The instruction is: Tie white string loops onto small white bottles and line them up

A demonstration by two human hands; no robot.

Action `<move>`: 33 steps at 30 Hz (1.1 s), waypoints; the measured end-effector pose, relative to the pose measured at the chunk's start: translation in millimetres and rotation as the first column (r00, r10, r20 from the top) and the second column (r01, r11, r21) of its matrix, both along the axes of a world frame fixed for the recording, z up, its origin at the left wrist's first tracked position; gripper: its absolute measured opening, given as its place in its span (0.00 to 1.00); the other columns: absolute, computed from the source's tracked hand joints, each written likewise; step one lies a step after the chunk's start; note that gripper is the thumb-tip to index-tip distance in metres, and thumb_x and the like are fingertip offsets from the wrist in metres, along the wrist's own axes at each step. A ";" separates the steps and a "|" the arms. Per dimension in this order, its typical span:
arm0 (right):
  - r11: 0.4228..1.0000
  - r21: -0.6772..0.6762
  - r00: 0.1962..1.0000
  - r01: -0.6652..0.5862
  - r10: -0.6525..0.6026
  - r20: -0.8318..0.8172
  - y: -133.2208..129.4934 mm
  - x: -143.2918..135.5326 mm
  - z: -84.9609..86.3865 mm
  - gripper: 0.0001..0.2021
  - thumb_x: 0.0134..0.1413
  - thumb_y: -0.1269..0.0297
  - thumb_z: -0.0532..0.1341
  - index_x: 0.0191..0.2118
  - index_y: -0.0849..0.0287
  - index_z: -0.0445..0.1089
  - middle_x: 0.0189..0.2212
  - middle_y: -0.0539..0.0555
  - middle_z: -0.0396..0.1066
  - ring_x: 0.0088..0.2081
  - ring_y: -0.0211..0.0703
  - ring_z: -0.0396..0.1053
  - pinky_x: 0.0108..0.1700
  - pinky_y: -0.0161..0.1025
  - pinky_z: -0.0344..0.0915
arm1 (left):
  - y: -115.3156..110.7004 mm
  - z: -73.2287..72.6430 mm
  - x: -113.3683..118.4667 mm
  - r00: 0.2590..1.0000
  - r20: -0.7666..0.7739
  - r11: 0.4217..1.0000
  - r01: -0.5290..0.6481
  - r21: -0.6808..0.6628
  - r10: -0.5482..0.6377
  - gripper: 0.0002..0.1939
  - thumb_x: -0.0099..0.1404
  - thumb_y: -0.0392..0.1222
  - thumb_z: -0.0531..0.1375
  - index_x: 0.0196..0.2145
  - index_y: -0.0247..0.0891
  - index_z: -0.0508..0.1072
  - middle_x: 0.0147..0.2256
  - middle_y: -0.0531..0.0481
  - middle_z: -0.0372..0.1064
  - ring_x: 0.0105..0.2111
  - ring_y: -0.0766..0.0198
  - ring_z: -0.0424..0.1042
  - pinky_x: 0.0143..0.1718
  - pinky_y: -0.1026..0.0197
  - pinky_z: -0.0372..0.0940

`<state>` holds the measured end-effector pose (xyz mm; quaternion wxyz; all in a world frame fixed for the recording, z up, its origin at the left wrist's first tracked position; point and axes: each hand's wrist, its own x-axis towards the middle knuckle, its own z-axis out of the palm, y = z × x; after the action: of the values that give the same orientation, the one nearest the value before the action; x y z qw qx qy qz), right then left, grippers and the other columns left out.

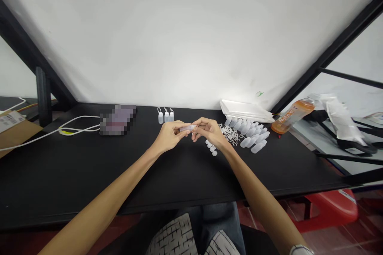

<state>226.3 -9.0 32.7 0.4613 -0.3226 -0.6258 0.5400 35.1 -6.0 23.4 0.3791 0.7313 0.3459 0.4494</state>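
Note:
My left hand (171, 135) pinches a small translucent plastic bottle (186, 128), held sideways just above the black table. My right hand (208, 130) is closed at the bottle's white neck end; its fingertips hide whether a separate cap or loop is there. Behind my left hand stand three similar bottles (166, 116), upright, with white loops on top. Beside my right hand lies a pile of white loop straps (229, 134). Several small round white caps (212, 148) sit just below that pile. To its right, several translucent bottles (251, 129) lie in rows.
A stack of white sheets or bags (245, 110) lies against the wall. An orange-labelled drink bottle (291, 116) lies tilted near the right frame. On the left are a blurred-out purple object (119, 119), a white cable (80, 117) and a cardboard box (12, 131). The black table (89, 175) ends before my lap.

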 end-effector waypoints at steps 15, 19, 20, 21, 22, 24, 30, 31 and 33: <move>0.999 -0.042 0.998 0.026 -0.029 -0.062 2.0 0.4 -1.3 0.15 0.45 0.57 0.72 0.31 0.62 0.69 0.24 0.49 0.73 0.24 0.39 0.74 0.31 0.42 0.77 | -4.4 -1.3 2.8 0.993 -0.078 0.941 -0.058 0.332 0.089 0.12 0.64 0.35 0.61 0.44 0.35 0.81 0.39 0.43 0.77 0.28 0.66 0.71 0.28 0.63 0.65; 0.999 -0.036 0.997 0.014 -0.016 -0.073 1.8 1.7 2.2 0.15 0.45 0.59 0.72 0.35 0.62 0.72 0.26 0.51 0.75 0.28 0.43 0.77 0.36 0.45 0.77 | -1.6 -0.9 1.9 0.990 -0.064 0.932 -0.098 0.349 0.128 0.11 0.64 0.36 0.61 0.43 0.34 0.80 0.40 0.42 0.78 0.31 0.64 0.73 0.28 0.63 0.67; 0.999 -0.034 0.997 0.011 -0.013 -0.076 1.4 1.6 3.0 0.15 0.45 0.60 0.72 0.36 0.63 0.73 0.27 0.51 0.75 0.29 0.44 0.77 0.37 0.46 0.77 | -1.1 -0.5 1.4 0.989 -0.061 0.931 -0.107 0.349 0.137 0.11 0.64 0.37 0.62 0.43 0.34 0.80 0.40 0.42 0.78 0.32 0.63 0.74 0.28 0.63 0.68; 0.999 -0.032 0.997 0.009 -0.011 -0.076 0.9 1.4 3.7 0.15 0.45 0.60 0.72 0.37 0.63 0.73 0.27 0.52 0.76 0.29 0.44 0.77 0.37 0.46 0.77 | -0.7 -0.2 0.8 0.988 -0.060 0.931 -0.114 0.347 0.143 0.12 0.64 0.38 0.62 0.43 0.35 0.81 0.41 0.42 0.78 0.32 0.62 0.75 0.27 0.64 0.68; 1.000 -0.030 0.997 0.008 -0.010 -0.071 0.3 1.2 4.4 0.16 0.44 0.60 0.73 0.37 0.63 0.73 0.28 0.52 0.76 0.30 0.44 0.77 0.37 0.46 0.77 | -0.4 0.2 0.3 0.988 -0.061 0.932 -0.115 0.344 0.144 0.11 0.64 0.39 0.62 0.43 0.35 0.81 0.40 0.42 0.78 0.33 0.62 0.75 0.27 0.64 0.68; 1.000 -0.026 0.998 0.011 -0.012 -0.055 -1.0 1.1 5.7 0.15 0.44 0.60 0.73 0.37 0.63 0.74 0.27 0.52 0.76 0.29 0.43 0.77 0.36 0.45 0.77 | -0.1 0.9 -0.6 0.989 -0.069 0.939 -0.105 0.329 0.135 0.11 0.63 0.39 0.62 0.42 0.35 0.81 0.40 0.43 0.79 0.31 0.62 0.75 0.25 0.65 0.67; 0.999 -0.050 0.999 -0.021 0.023 0.028 -2.8 3.9 7.4 0.16 0.44 0.59 0.73 0.36 0.64 0.75 0.26 0.53 0.77 0.29 0.44 0.77 0.36 0.43 0.77 | 0.8 3.4 -4.2 0.995 -0.095 0.967 -0.017 0.255 0.043 0.10 0.62 0.38 0.63 0.40 0.37 0.82 0.36 0.45 0.78 0.28 0.65 0.73 0.22 0.67 0.64; 0.998 -0.056 0.999 -0.027 0.029 0.041 -2.7 4.4 7.0 0.16 0.44 0.59 0.73 0.36 0.65 0.75 0.26 0.53 0.77 0.29 0.44 0.78 0.36 0.43 0.77 | 1.2 3.3 -4.9 0.995 -0.096 0.970 -0.003 0.242 0.027 0.09 0.62 0.37 0.63 0.39 0.37 0.82 0.36 0.45 0.78 0.28 0.65 0.73 0.22 0.67 0.64; 0.997 -0.063 0.997 -0.034 0.038 0.062 -2.5 5.1 5.8 0.16 0.44 0.59 0.73 0.36 0.65 0.75 0.26 0.54 0.77 0.29 0.44 0.77 0.36 0.43 0.77 | 2.1 2.4 -6.1 0.995 -0.099 0.977 0.014 0.214 0.007 0.09 0.61 0.36 0.62 0.38 0.37 0.82 0.35 0.45 0.78 0.27 0.66 0.72 0.22 0.67 0.64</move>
<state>231.4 -11.5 38.5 0.4210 -0.3424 -0.6288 0.5569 29.0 -4.0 25.8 0.2812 0.7899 0.3127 0.4463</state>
